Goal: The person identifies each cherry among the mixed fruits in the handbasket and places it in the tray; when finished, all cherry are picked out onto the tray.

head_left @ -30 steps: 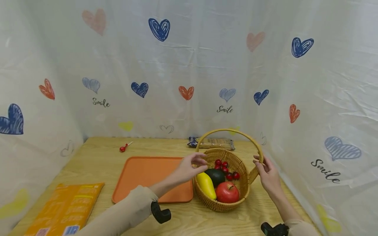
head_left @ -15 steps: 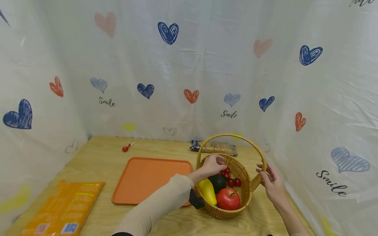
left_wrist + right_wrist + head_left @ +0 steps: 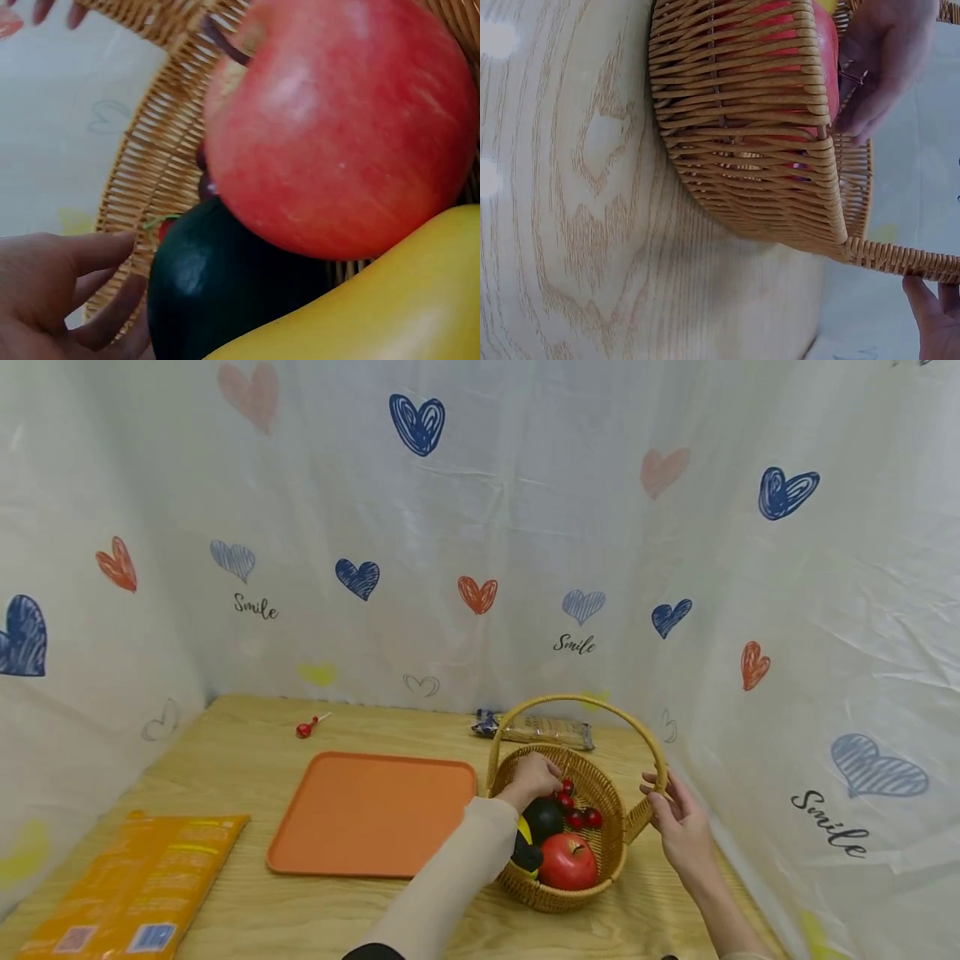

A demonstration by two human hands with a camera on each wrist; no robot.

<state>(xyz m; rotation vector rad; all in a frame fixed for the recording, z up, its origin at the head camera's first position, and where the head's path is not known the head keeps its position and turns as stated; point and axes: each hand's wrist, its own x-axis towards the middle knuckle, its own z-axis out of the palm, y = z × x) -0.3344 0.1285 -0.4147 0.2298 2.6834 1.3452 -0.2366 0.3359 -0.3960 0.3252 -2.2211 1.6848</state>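
A wicker basket (image 3: 555,903) with a tall handle stands on the right of the table. Inside are a red apple (image 3: 567,862), a dark green avocado-like fruit (image 3: 544,818), a smooth yellow fruit (image 3: 390,307) and several red cherries (image 3: 576,818). My left hand (image 3: 534,775) reaches in over the left rim, its fingertips right at the cherries; in the left wrist view its fingers are loosely bent beside the dark green fruit. At the basket's right, my right hand (image 3: 684,827) holds the lower part of the handle between thumb and fingers.
An orange tray (image 3: 375,817) lies left of the basket, and an orange packet (image 3: 138,885) at the front left. Behind the tray is a red lollipop (image 3: 304,729). A long snack pack (image 3: 551,732) lies behind the basket. Printed curtains (image 3: 420,510) enclose the table.
My left hand has moved right and down from above the basket's left rim into the basket, beside the cherries. The right hand stays on the handle. The head view has shifted slightly.
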